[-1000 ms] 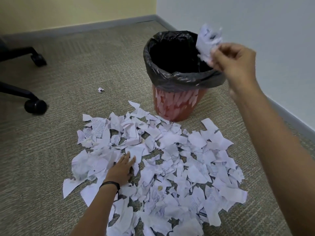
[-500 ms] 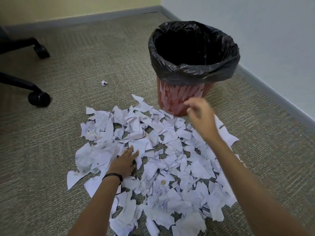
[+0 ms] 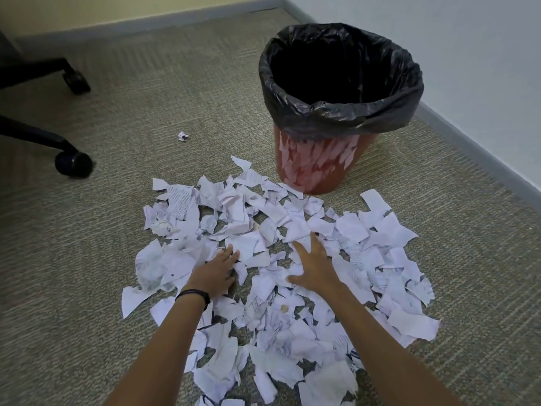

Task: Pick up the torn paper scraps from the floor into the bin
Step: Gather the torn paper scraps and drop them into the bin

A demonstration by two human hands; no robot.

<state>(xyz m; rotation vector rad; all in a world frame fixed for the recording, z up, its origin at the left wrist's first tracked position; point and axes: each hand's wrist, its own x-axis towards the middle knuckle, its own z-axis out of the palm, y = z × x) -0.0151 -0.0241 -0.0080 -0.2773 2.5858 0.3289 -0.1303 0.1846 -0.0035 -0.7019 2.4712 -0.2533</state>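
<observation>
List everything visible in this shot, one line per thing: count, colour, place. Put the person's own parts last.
paper scraps: many, white with writing, spread in a pile on the carpet in front of the bin
crumpled scrap: one, white, alone on the carpet left of the bin
bin: one, reddish, upright near the wall
bin liner: one, black, folded over the bin's rim
chair base: one, black, two castors showing, far left
carpet: one, grey-green
skirting: grey, along both walls
wristband: one, black, left wrist
left hand: flat on the scraps
right hand: fingers spread over the scraps
</observation>
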